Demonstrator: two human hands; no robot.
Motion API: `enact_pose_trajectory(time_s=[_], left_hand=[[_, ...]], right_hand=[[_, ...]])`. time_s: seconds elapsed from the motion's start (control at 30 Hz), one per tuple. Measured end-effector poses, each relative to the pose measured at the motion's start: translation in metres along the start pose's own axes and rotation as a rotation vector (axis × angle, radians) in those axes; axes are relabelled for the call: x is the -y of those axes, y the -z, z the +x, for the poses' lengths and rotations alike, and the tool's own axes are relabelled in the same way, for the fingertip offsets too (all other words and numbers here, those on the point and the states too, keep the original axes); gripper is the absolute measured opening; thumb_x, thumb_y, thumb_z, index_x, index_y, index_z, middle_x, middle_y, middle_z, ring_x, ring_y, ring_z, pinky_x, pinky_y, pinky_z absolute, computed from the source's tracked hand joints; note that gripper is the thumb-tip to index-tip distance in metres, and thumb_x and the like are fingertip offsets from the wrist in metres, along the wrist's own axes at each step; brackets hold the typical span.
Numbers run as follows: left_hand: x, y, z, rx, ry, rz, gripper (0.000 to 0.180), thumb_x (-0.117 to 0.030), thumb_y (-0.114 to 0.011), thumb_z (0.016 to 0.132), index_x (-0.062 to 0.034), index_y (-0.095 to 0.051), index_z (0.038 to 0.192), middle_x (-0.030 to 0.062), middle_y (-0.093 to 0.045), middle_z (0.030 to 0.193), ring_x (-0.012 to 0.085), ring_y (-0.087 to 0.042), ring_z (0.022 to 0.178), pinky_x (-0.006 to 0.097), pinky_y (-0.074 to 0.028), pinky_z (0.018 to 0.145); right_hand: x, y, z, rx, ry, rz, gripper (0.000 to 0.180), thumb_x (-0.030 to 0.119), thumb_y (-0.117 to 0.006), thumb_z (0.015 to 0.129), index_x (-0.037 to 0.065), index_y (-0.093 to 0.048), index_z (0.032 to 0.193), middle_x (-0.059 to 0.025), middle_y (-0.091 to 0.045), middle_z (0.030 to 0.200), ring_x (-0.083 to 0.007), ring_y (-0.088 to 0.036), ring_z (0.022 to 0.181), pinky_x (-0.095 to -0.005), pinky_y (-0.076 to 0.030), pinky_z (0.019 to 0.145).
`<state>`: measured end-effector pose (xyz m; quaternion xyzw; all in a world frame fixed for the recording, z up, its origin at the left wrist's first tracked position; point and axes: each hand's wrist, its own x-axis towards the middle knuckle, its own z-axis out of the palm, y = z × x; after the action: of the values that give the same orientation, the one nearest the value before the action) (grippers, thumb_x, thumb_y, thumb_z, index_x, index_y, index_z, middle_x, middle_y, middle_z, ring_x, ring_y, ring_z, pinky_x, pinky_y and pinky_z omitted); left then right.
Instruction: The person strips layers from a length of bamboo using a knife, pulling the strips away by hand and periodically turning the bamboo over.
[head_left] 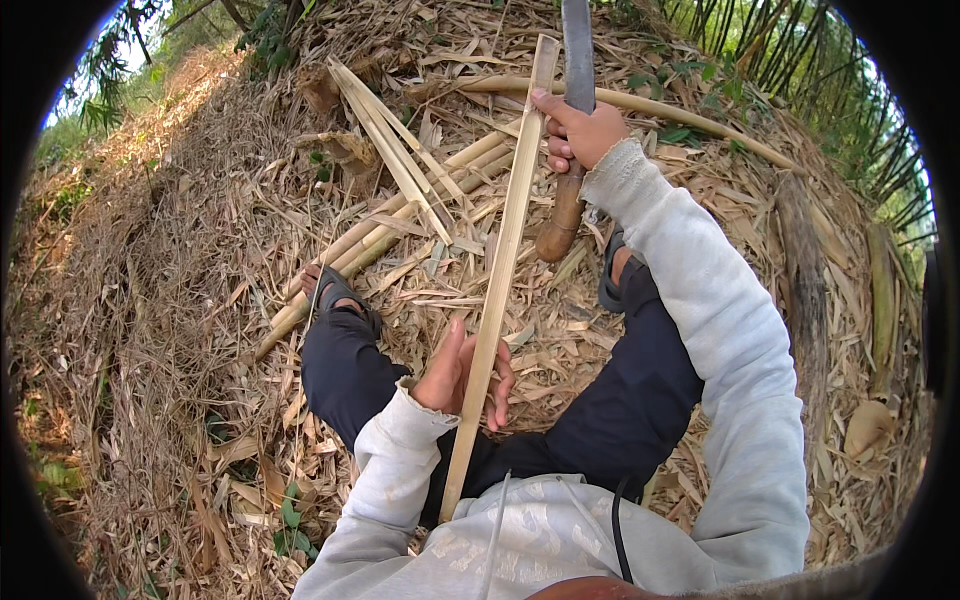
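A long, pale split bamboo strip runs upright from my lap to beyond my right hand. My right hand is closed round the machete where its wooden handle meets the blade, which points away from me. The thumb and a fingertip of that hand also touch the upper part of the strip. Behind the strip's lower half, my left hand has its fingers loosely curved and apart, with the thumb raised. The strip crosses in front of its palm; whether the palm bears it cannot be seen.
Several split bamboo strips lie ahead to the left, by a cut stump. Bamboo poles lie beside my left foot. A long curved pole stretches behind the machete. Dry leaves cover the sloping ground. A log lies at right.
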<state>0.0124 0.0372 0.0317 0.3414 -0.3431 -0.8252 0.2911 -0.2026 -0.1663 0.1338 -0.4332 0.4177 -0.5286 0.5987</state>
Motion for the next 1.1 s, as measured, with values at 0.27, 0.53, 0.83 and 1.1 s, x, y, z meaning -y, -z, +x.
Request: enact_pose_trajectory(time_s=[0.27,0.53,0.83,1.1], left_hand=[[-0.015,-0.015,-0.015,-0.182,-0.032,0.125,0.052,-0.05,-0.022,0.103,-0.0053,-0.047,0.097,-0.0006,-0.034,0.056,0.0085,-0.028,0.036,0.024,-0.029,0.034],[-0.157,-0.032,0.019,-0.189,-0.248,0.153,0.045,-0.051,-0.026,0.102,-0.0114,-0.046,0.093,-0.0041,-0.028,0.056,0.0058,-0.019,0.037,0.023,-0.018,0.034],[-0.105,-0.022,0.03,-0.226,-0.164,-0.021,0.05,-0.06,-0.024,0.099,-0.0148,-0.037,0.08,-0.0052,-0.022,0.053,0.0061,-0.013,0.037,0.024,-0.01,0.034],[-0.075,-0.011,0.02,-0.259,-0.125,-0.031,0.05,-0.058,-0.024,0.1,-0.0143,-0.034,0.077,-0.006,-0.019,0.052,0.0062,-0.012,0.037,0.025,-0.009,0.034]], right_hand=[[0.001,0.025,0.001,-0.196,-0.006,-0.003,0.05,0.048,-0.063,0.089,-0.001,-0.057,0.089,0.0005,-0.042,0.057,-0.0094,-0.042,0.041,-0.0273,-0.037,0.035],[-0.013,0.004,-0.023,0.022,0.836,-0.785,0.062,0.063,-0.043,0.093,0.004,-0.062,0.096,-0.0078,-0.054,0.056,-0.0237,-0.055,0.047,-0.0374,-0.045,0.047],[-0.008,-0.015,-0.055,0.332,0.845,-1.514,0.065,0.073,-0.046,0.084,0.009,-0.058,0.084,-0.013,-0.064,0.069,-0.0319,-0.066,0.064,-0.0427,-0.054,0.057],[-0.012,0.0,-0.029,0.405,0.996,-1.62,0.06,0.068,-0.059,0.079,0.008,-0.053,0.075,-0.0107,-0.058,0.066,-0.0318,-0.061,0.059,-0.0402,-0.049,0.051]])
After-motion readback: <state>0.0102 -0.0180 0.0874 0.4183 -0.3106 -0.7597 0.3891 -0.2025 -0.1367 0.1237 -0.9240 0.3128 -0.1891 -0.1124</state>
